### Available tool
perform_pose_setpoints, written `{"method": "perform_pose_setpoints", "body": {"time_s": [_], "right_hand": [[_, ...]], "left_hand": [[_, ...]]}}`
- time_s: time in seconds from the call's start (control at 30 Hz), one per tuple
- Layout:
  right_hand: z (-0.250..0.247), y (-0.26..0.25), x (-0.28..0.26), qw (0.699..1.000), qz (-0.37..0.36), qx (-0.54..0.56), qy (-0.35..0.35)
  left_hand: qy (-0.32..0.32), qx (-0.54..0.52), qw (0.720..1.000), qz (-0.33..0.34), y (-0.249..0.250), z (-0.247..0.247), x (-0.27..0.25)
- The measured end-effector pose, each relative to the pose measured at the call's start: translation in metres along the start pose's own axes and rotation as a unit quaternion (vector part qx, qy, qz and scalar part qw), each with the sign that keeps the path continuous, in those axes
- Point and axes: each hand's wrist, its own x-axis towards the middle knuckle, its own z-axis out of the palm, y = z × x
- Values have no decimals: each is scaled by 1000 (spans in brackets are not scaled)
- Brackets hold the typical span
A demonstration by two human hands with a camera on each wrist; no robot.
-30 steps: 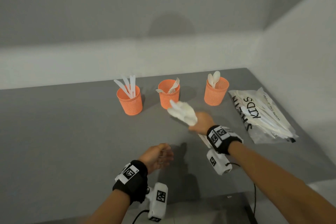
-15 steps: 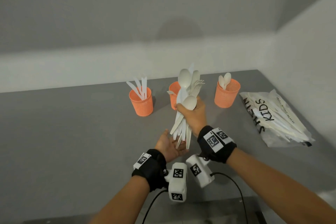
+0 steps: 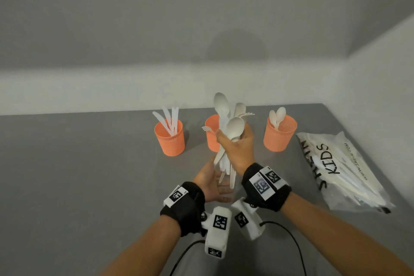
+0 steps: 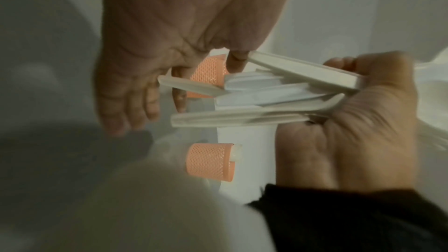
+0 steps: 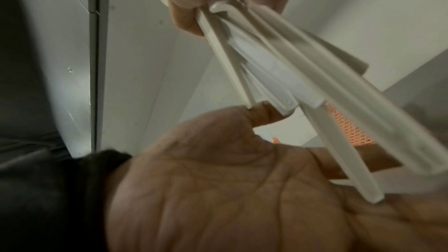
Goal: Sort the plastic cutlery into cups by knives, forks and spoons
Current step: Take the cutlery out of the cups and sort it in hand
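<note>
White plastic cutlery, a mixed bundle (image 3: 226, 141) of spoons, forks and knives, stands upright above the grey tabletop (image 3: 89, 175), gripped around its middle by the right hand (image 3: 238, 150), whose fingers and thumb curl round the handles. Spoon bowls and fork tines fan out above the fist; the handle ends splay out below it. The left hand (image 3: 212, 182) lies palm-up under those handle ends, its fingers relaxed and spread, holding nothing; in the right wrist view one handle tip reaches its palm (image 5: 242, 198).

Behind the hands stand three orange mesh cups in a row. The left cup (image 3: 170, 139) holds white knives, the middle cup (image 3: 211, 136), partly hidden by the bundle, shows a fork, and the right cup (image 3: 280, 134) holds two spoons. A clear plastic bag (image 3: 345, 170) printed with black letters, with more white cutlery inside, lies to the right of the cups.
</note>
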Motion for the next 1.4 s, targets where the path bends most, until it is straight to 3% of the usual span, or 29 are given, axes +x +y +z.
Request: {"method": "perform_pose_setpoints", "body": {"time_s": [0.13, 0.27, 0.57, 0.77, 0.93, 1.1, 1.2, 1.4], "right_hand": [[0, -3, 11, 1000, -3, 20, -7], [1, -5, 21, 999, -7, 35, -13], [2, 2, 41, 999, -27, 26, -9], [-5, 11, 49, 999, 1, 22, -37], [-7, 19, 49, 995, 78, -15, -55], [-10, 25, 54, 989, 129, 4, -67], [-10, 31, 54, 989, 129, -4, -78], [-15, 43, 61, 962, 188, -57, -190]], "left_hand": [[-49, -29, 998, 5, 1, -1, 14], [-72, -125, 989, 31, 6, -1, 22], [-58, -217, 971, 78, 21, 10, 29], [-41, -261, 958, 113, 31, 9, 39], [-51, -179, 969, 165, 37, 20, 36], [-23, -172, 965, 195, 36, 14, 39], [-40, -149, 969, 193, 39, 14, 36], [1, 18, 990, 138, 36, 14, 32]]}}
